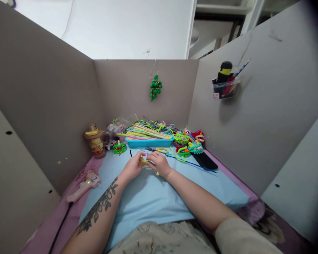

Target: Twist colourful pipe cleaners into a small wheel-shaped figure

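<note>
Near the middle of the blue cloth, my left hand [134,165] and my right hand [158,163] meet fingertip to fingertip. Both are closed in a pinch on a small yellow pipe cleaner piece [143,162], mostly covered by the fingers. A pale yellow end [157,173] shows below my right hand. Just beyond the hands lie scissors [162,150] with yellow handles. Loose blue pipe cleaners [196,164] and a bright green one [178,158] stretch out to the right of my right hand.
A blue tray [149,143] heaped with pipe cleaners stands at the back. Fuzzy figures [196,147] and a black flat object [205,161] are right of it; a green figure [119,147], a cup [95,143] and a pink glue gun [84,187] are left. Grey panels enclose the table.
</note>
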`<state>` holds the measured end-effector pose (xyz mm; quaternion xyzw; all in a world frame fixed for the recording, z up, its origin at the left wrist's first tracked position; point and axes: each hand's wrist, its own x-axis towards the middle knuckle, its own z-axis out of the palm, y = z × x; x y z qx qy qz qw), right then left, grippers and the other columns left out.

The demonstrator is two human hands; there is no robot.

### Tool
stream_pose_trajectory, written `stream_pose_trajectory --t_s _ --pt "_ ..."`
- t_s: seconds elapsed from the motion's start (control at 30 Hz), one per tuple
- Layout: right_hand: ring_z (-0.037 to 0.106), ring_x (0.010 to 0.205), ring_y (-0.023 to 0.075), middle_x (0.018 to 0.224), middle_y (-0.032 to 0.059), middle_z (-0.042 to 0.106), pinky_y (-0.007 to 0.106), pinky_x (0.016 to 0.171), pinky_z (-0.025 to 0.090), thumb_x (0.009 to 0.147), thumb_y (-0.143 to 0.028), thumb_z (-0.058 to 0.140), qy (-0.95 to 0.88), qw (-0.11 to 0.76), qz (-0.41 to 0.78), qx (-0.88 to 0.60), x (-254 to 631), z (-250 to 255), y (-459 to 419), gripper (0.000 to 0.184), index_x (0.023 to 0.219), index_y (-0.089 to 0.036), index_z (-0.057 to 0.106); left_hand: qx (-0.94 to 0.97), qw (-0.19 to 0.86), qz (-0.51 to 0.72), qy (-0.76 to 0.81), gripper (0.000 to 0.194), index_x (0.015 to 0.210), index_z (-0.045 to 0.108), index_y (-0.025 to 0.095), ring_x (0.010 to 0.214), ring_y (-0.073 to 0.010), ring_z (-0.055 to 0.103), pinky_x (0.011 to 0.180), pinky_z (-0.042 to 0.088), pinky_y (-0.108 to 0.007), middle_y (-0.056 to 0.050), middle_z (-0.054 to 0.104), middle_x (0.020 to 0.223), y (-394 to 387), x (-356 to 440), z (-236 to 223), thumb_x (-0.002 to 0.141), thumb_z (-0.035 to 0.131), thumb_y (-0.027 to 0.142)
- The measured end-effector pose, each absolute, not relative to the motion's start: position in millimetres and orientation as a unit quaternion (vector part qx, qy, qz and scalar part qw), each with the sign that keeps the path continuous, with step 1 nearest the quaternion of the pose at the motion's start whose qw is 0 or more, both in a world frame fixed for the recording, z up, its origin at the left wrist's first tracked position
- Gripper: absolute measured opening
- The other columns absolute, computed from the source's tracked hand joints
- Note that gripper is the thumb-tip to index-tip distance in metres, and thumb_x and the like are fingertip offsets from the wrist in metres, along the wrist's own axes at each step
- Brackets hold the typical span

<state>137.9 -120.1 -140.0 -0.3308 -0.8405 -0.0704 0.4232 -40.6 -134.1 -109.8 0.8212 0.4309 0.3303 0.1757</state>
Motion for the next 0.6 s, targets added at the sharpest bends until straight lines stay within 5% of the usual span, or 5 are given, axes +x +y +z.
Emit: stream_pose_trajectory --t_s 0.3,0.6 --pt "0.05 0.081 0.0182 0.081 0.0059 0.063 0.031 0.074 0.041 0.085 -0.032 0.054 -0.841 0.444 -0.09 -0.296 138.4 -146.8 -114.7 0.014 0.085 -0.021 0.064 0.83 0.203 0.33 0.401 0.024 0.1 0.043 0.021 0.069 -0.0151 0.058 0.064 0.042 -0.025 0.001 0.06 0.074 -134.2 -42.8 -111.8 0.078 0.044 0.013" --pt "0.047 0.08 0.0194 0.079 0.005 0.06 0.033 0.072 0.042 0.083 -0.027 0.056 -0.854 0.422 -0.095 -0.29 136.4 -149.4 -111.0 0.01 0.078 -0.022 0.063 0.859 0.125 0.29 0.404 0.027 0.103 0.045 0.021 0.082 -0.0188 0.057 0.072 0.043 -0.03 -0.005 0.061 0.09 -137.6 -41.4 -112.2 0.078 0.042 0.01"
